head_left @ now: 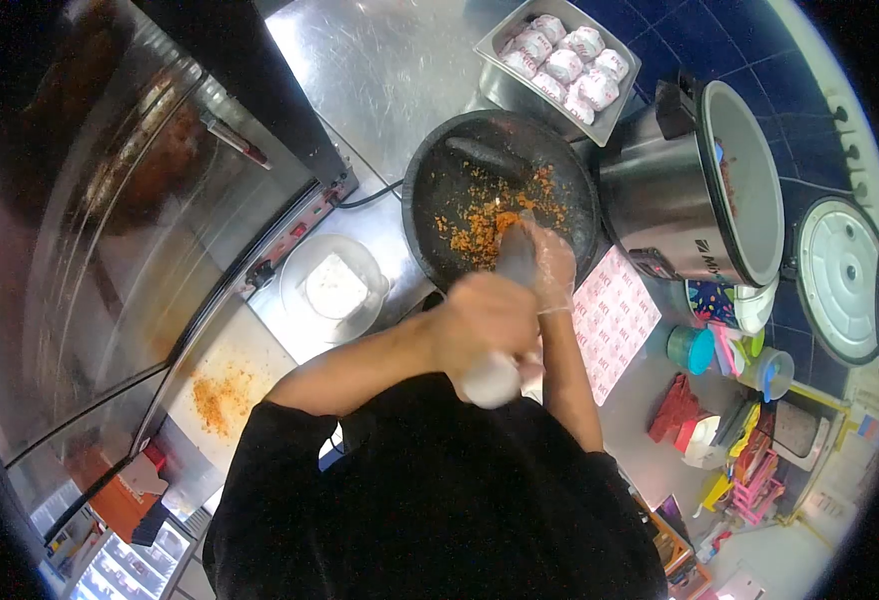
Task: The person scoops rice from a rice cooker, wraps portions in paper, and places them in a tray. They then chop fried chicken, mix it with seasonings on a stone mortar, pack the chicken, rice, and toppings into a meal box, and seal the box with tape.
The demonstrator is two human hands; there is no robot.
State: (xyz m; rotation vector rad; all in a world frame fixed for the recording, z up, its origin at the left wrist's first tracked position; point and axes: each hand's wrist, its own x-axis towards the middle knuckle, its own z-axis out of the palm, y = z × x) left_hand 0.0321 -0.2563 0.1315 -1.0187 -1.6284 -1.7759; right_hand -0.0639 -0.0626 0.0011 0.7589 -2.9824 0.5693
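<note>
My left hand [485, 320] is wrapped around a long tool with a pale rounded end [492, 380] and a grey lower part [517, 255]. It is blurred, and I cannot tell the tool's kind. The tool points down into a big dark stone bowl [418, 190]. Over the bowl's near right side, my right hand [555, 265], in a clear plastic glove, has its fingers curled beside the grey part; what they grip is hidden. Orange crumbly food [475, 235] lies scattered inside the bowl. A dark elongated piece, like a pestle [490, 155], rests against the far inner side.
A steel pan [530, 105] of several wrapped items stands behind the bowl. Right are a large steel cooker [660, 180] and printed paper [615, 320]. Left are a clear bowl [373, 265] with a white block [336, 287], a crumb-covered board [245, 345] and a glass-fronted cabinet [230, 225].
</note>
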